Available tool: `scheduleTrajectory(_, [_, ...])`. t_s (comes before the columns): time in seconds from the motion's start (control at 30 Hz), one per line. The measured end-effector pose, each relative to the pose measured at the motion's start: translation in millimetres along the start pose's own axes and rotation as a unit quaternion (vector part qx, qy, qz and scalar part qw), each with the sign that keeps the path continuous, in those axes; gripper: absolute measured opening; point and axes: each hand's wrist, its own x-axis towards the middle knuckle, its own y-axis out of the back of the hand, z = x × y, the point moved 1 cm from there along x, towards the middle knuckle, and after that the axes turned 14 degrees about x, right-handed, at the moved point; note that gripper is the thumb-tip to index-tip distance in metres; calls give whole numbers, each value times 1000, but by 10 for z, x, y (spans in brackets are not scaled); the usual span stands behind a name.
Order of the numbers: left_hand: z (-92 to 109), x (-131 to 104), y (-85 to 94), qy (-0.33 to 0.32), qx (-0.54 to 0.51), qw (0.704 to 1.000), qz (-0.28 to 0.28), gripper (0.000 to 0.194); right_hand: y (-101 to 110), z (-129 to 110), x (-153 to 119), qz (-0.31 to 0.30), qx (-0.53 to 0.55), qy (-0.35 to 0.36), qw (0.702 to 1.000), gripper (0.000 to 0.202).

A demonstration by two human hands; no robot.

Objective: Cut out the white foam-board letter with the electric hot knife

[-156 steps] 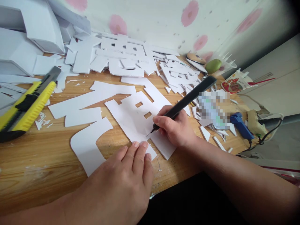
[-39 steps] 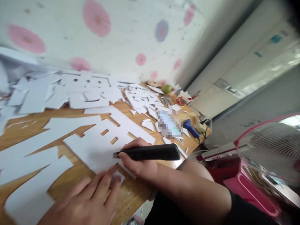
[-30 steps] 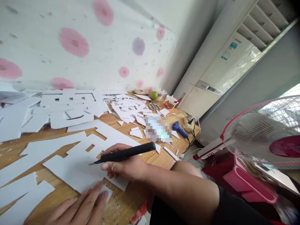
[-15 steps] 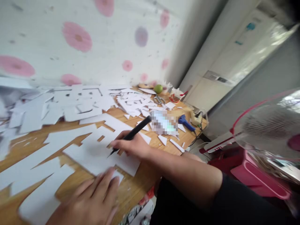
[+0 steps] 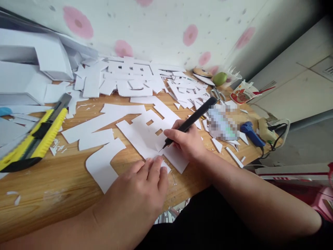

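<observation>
My right hand (image 5: 186,140) grips a black pen-shaped tool (image 5: 199,113), slanted, its fine point down at the lower edge of a white board piece (image 5: 140,130). Whether that point is a nib or a blade, I cannot tell. Two small rectangular holes and stepped edges mark this board. My left hand (image 5: 143,184) lies flat on the board's near end, fingers stretched out just beside the tool's point. Left of the board are more cut white pieces, among them a curved one (image 5: 102,166) close to my left hand.
A yellow utility knife (image 5: 39,139) lies at the left, near folded white board shapes (image 5: 20,76). White offcuts (image 5: 135,74) are heaped along the wall. Toward the right are scissors (image 5: 218,95), a green fruit (image 5: 220,78), a paper cup (image 5: 243,92), a blue glue gun (image 5: 252,134) and a power strip (image 5: 267,128).
The view has swung left and down, bringing the yellow utility knife into sight and taking the fan out. Both hands keep their places on the board, the tool's point nearer the left fingertips.
</observation>
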Motion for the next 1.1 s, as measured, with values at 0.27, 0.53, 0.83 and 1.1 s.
scheduleTrajectory(0.27, [4,-16,-8,11,-10,1000,8,30,5,17,-4,3,1,-1,1000,32])
scheduleTrajectory(0.53, [32,-18,-29,14,2,1000,11,30,6,14,-25,6,-39,-7,999,34])
scheduleTrajectory(0.83, [36,-43,-54,3,-6,1000,-6,33,-102,-120,-42,-2,-154,18,988,35])
scheduleTrajectory(1.1, [-11,-26,-1,-23,6,1000,-4,38,-92,-91,-14,-36,-144,25,989,35])
